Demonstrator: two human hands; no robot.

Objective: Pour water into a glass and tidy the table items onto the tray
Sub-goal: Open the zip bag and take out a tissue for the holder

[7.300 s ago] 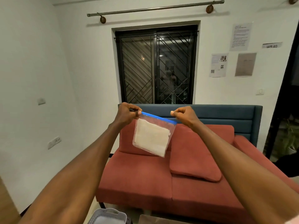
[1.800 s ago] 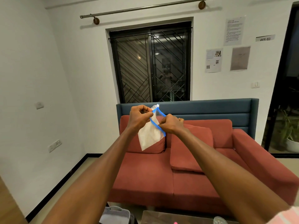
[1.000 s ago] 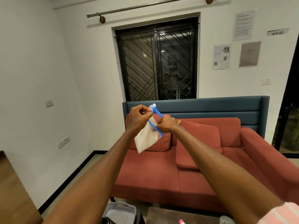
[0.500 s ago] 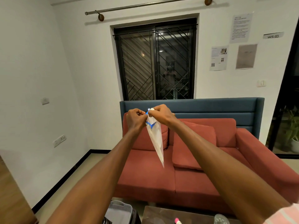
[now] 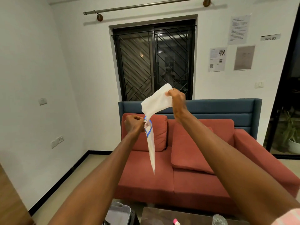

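Head view: red sofa [image 5: 162, 176] behind, glass [image 5: 219, 220] at bottom edge. Left hand [image 5: 134, 125] pinching bag [image 5: 151, 146]; right hand [image 5: 176, 99] gripping cloth [image 5: 156, 102], now mostly pulled out.

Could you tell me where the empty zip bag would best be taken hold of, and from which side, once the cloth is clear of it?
Probably at the blue zip rim, coming from the right. The zip bag hangs limp and narrow from the left hand, which pinches the rim's left side; the rim is the stiffest part. The right hand holds the white cloth, whose tail looks almost out.
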